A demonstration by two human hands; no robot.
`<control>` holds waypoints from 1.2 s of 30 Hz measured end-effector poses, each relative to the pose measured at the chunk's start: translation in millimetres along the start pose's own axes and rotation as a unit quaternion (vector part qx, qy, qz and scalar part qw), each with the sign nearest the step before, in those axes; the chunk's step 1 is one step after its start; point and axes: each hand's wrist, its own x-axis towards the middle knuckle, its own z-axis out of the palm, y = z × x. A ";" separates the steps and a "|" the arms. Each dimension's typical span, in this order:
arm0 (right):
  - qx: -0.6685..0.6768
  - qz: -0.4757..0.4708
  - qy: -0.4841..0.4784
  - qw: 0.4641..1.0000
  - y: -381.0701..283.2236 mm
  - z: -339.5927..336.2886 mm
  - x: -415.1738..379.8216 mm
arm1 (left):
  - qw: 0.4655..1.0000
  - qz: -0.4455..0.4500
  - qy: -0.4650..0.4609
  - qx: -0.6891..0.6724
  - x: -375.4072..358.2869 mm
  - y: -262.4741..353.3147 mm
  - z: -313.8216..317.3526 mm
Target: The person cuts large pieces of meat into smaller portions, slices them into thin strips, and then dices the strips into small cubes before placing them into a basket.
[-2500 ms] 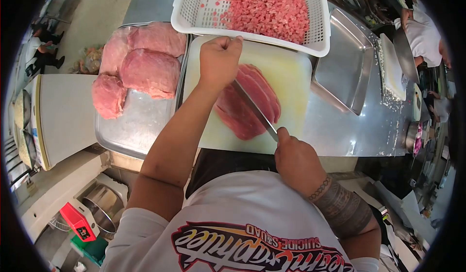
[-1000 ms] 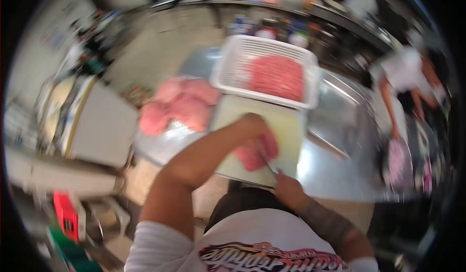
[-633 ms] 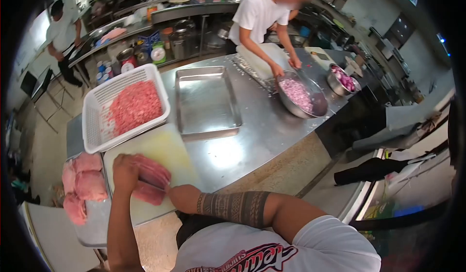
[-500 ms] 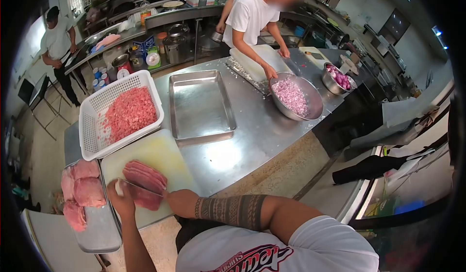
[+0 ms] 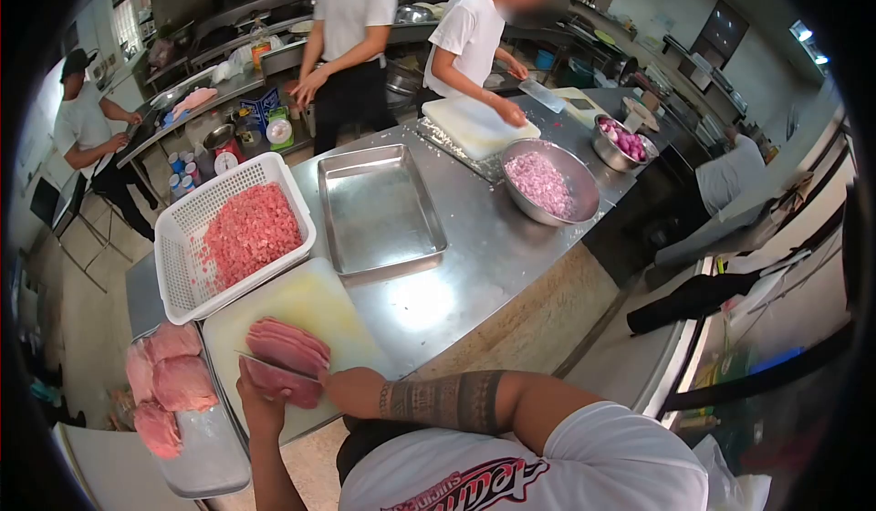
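A stack of pink raw meat slices [image 5: 290,345] lies on a pale cutting board [image 5: 306,297] at the near edge of the steel table [image 5: 493,237]. My left hand [image 5: 260,403] grips the near slice from the table's edge. My right hand [image 5: 351,391], on a tattooed forearm, is closed on the handle of a knife [image 5: 274,365]. The blade lies across the near slices, pointing left.
A white basket [image 5: 187,237] of diced meat stands behind the board. A steel tray [image 5: 205,447] of meat chunks sits at the left, with an empty steel pan [image 5: 379,205] mid-table. A co-worker's hand [image 5: 505,109] cuts on a white board beside a bowl [image 5: 547,182] of chopped onion. Other people stand behind.
My head has swung up and to the right, bringing the far table and co-workers into view. My left hand has slid from the far end of the meat to its near edge.
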 end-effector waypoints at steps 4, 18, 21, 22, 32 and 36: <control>-0.036 0.011 0.014 0.999 -7.6 -6.5 -6.4 | 0.997 0.058 0.005 0.058 7.0 -26.0 0.3; -0.121 0.102 0.054 0.986 -27.3 7.7 1.3 | 0.973 0.141 -0.078 0.167 21.7 -47.4 -29.5; -0.138 0.101 0.069 0.983 -28.7 12.3 -1.2 | 0.971 0.138 -0.089 0.175 21.5 -53.5 -29.8; -0.138 0.101 0.072 0.983 -29.5 11.7 -1.7 | 0.970 0.139 -0.088 0.178 21.9 -56.5 -29.5; -0.148 0.093 0.108 0.979 -27.7 15.5 1.8 | 0.966 0.155 -0.102 0.179 23.5 -38.7 -39.6; -0.153 0.091 0.116 0.977 -25.5 16.5 4.7 | 0.971 0.133 -0.105 0.171 23.7 -39.3 -36.3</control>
